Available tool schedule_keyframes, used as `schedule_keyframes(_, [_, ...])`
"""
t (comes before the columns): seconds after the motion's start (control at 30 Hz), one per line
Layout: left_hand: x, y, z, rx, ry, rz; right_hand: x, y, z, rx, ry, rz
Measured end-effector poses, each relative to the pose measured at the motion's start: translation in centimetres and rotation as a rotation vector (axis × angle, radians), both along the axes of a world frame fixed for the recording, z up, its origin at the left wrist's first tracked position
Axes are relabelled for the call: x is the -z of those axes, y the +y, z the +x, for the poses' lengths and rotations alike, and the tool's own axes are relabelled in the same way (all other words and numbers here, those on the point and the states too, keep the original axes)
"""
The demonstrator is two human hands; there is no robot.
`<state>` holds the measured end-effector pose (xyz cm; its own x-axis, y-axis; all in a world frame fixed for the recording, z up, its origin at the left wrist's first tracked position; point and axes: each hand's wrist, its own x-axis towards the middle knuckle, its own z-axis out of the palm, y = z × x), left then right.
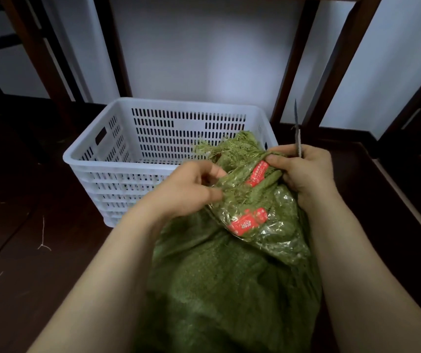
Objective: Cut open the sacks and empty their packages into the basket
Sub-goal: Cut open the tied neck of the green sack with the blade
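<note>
A green woven sack [224, 289] lies in front of me, its frayed cut mouth leaning on the rim of a white slatted plastic basket [117, 154]. Clear packages with red labels [248, 221] show through the opening. My left hand [191, 189] pinches the sack's torn edge at the opening. My right hand [303, 169] grips the other side of the mouth and also holds a thin knife [297, 128], blade pointing up. The basket's inside looks bare where visible.
The floor [26, 238] is dark wood with loose threads [43, 240] on the left. Dark wooden posts [331, 72] and a white wall [204, 47] stand right behind the basket. A raised dark ledge [408, 200] runs along the right.
</note>
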<state>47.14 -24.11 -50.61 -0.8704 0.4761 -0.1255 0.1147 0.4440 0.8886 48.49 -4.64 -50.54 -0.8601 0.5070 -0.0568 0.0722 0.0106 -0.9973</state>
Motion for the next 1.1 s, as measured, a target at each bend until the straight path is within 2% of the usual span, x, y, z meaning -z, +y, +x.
schedule_keyframes(0.1, [-0.2, -0.4, 0.0, -0.078, 0.016, -0.017, 0.2, 0.1, -0.1, -0.044, -0.031, 0.076])
schedule_keyframes(0.17, [0.0, 0.2, 0.3, -0.143, 0.100, -0.150, 0.1, 0.0, -0.1, -0.087, -0.065, 0.127])
schedule_keyframes(0.27, [0.2, 0.8, 0.5, -0.115, 0.159, -0.305, -0.1, 0.2, 0.0, -0.083, -0.092, 0.145])
schedule_keyframes(0.37, [0.3, 0.3, 0.2, -0.060, 0.113, -0.174, 0.2, 0.5, 0.1, -0.043, -0.090, 0.126])
schedule_keyframes(0.47, [0.4, -0.3, 0.0, -0.069, 0.087, -0.013, 1.0, 0.6, -0.2, -0.018, -0.093, 0.201])
schedule_keyframes(0.5, [0.5, -0.5, 0.0, -0.068, 0.089, 0.001, 1.1, 0.6, -0.3, -0.021, -0.117, 0.309])
schedule_keyframes(0.6, [0.9, -0.6, -0.3, -0.097, 0.152, -0.022, -0.4, 0.7, 0.1, -0.066, -0.304, 0.854])
schedule_keyframes(0.63, [1.1, -0.6, -0.5, -0.135, 0.193, -0.026, -1.2, 0.5, 0.4, -0.042, -0.305, 0.930])
schedule_keyframes(0.7, [1.1, -0.4, -0.5, -0.231, 0.268, -0.020, -2.6, -0.4, 0.8, 0.013, -0.177, 0.860])
schedule_keyframes(0.73, [1.0, -0.2, -0.5, -0.275, 0.301, -0.019, -2.8, -1.1, 0.8, 0.000, -0.113, 0.721])
schedule_keyframes(0.8, [0.9, 0.2, -0.3, -0.335, 0.371, -0.022, -2.4, -3.0, 1.0, -0.186, -0.141, 0.457])
schedule_keyframes(0.9, [0.9, 0.4, -0.1, -0.395, 0.478, -0.061, -0.8, -4.2, 0.8, -0.353, -0.209, 0.259])
schedule_keyframes(1.0, [1.2, 0.4, -0.1, -0.412, 0.556, -0.037, 0.5, -4.7, 0.4, -0.343, -0.196, 0.197])
schedule_keyframes(1.1, [1.3, 0.2, -0.1, -0.418, 0.585, 0.002, 1.6, -5.2, 0.0, -0.311, -0.182, 0.242])
